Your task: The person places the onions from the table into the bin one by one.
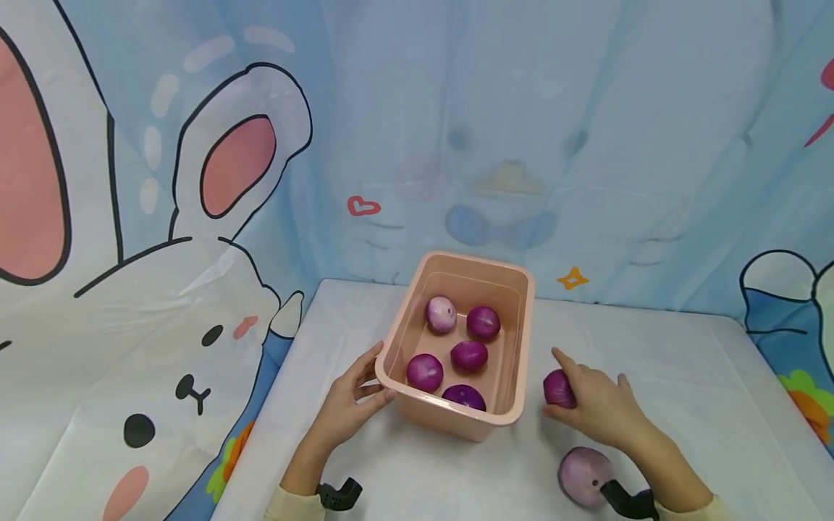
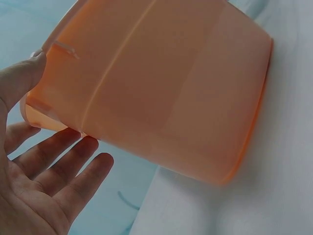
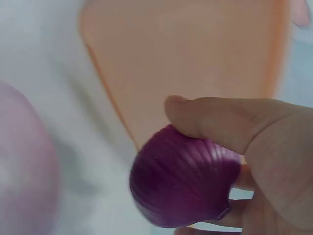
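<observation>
A pink plastic bin stands on the table with several purple onions, one of them paler, on its floor. My left hand holds the bin's near left corner, thumb on the front below the rim and fingers along the left side. In the left wrist view the bin's outer wall fills most of the picture. To the right of the bin, my right hand grips a purple onion between thumb and fingers, apart from the bin. A larger, pale onion lies nearer, beside the right wrist.
A white cloth covers the table. Behind it hangs a blue curtain printed with a large rabbit at the left. Each wrist carries a black camera mount.
</observation>
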`<state>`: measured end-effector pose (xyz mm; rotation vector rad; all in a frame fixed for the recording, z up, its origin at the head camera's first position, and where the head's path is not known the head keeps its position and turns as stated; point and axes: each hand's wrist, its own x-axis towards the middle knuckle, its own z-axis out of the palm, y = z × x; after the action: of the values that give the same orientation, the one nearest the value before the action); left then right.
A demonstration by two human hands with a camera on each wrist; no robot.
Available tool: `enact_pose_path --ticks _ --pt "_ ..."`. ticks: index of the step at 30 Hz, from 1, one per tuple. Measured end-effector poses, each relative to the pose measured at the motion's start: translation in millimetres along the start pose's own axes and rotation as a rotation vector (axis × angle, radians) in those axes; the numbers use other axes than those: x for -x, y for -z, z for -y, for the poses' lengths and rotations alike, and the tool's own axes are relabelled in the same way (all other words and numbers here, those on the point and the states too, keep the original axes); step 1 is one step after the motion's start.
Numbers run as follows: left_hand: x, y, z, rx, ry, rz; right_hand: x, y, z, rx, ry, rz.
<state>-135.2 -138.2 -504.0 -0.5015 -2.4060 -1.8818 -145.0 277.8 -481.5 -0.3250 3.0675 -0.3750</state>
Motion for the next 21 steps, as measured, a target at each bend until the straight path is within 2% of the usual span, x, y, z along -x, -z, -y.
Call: enact_pose_path --ticks 1,3,6,8,11,16,21 --pt "0.8 -0.1 -3.9 0.0 -0.004 -0.002 0.3 6.3 -3.7 -0.017 -0.01 -0.025" --pt "0.8 0.8 -2.2 0.002 -0.017 0.003 0.6 19.2 -11.3 -0.053 -0.018 -0.076" --pt "-0.7 1.8 10.6 0.001 -0.035 0.009 -0.6 39.1 -19.1 -0.123 -0.007 -0.159" --pt "-2.1 3.0 18.1 0.002 -0.034 0.019 -2.1 53.4 -19.7 -0.203 0.0 -0.194" --pt "-1.9 3.3 17.8 0.0 -0.036 0.018 -6.3 73.8 -12.7 -0.337 0.011 -0.236" --pt "-1.2 3.9 18.2 -0.003 -0.038 0.015 -22.9 94.5 18.3 -0.597 0.067 -0.234" --pt "-1.9 3.5 16.8 -0.006 -0.033 0.027 -44.6 98.9 55.7 -0.932 0.174 -0.134"
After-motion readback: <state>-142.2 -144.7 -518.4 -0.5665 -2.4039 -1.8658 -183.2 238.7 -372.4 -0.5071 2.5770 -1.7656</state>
